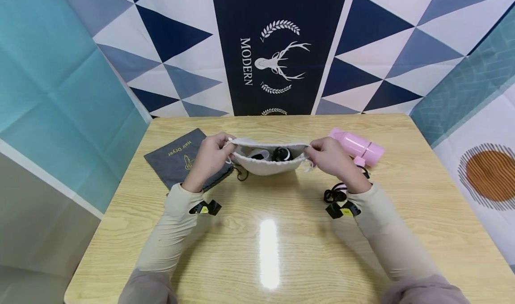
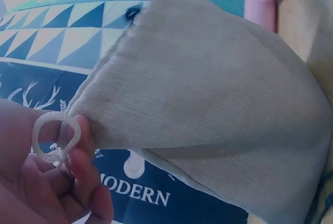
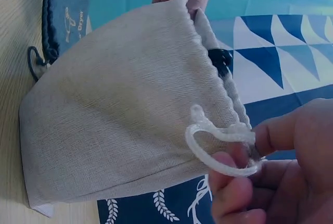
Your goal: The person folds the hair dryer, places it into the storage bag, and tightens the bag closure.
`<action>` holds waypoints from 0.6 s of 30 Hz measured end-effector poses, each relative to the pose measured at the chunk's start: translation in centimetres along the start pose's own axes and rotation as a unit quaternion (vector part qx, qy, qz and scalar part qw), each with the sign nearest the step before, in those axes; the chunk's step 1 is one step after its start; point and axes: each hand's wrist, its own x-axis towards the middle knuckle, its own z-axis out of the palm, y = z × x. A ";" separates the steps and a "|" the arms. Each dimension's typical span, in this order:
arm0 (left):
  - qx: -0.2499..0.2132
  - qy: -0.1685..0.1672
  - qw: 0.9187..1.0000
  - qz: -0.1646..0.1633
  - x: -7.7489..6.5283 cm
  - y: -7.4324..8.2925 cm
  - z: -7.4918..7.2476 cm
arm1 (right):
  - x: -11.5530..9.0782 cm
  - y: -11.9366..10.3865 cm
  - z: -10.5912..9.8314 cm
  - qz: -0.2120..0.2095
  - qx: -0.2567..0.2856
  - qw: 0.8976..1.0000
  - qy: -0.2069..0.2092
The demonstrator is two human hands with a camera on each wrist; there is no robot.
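A beige cloth drawstring bag [image 1: 268,167] stands on the table with its mouth spread wide between both hands. At its left end my left hand [image 1: 210,158] pinches the rim between thumb and fingers. My right hand [image 1: 331,155] pinches the opposite end in the same way. White drawstring loops hang by each grip, one loop [image 3: 193,143] showing large in the right wrist view. Within the mouth sit a dark round-topped object [image 1: 281,154] and a whitish, see-through piece [image 1: 262,153] with black below it; their lower parts are hidden by the cloth.
A dark grey pouch [image 1: 170,157] printed "Hair Dryer" lies left, partly behind the left hand. To the right lies a pink cylindrical hair dryer [image 1: 356,144], with a coiled black cord [image 1: 335,194] by the right wrist. A patterned cloth wall [image 1: 181,67] rises behind the table.
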 end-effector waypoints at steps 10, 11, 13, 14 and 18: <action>-0.049 -0.028 0.998 0.016 -0.5 0.3 -0.3 | -0.6 0.5 -0.4 -0.020 0.014 0.999 0.035; -0.050 -0.035 0.998 0.016 -0.6 0.3 -0.3 | -0.7 0.6 -0.4 -0.018 0.015 0.999 0.034; -0.054 -0.045 0.997 0.019 -0.6 0.3 -0.3 | -0.7 0.7 -0.4 -0.016 0.018 0.999 0.031; -0.057 -0.049 0.997 0.023 -0.7 0.4 -0.4 | -0.8 0.8 -0.4 -0.016 0.019 0.999 0.030; -0.074 -0.066 0.994 0.044 -0.7 0.4 -0.5 | -0.9 1.0 -0.3 -0.039 0.029 0.998 0.049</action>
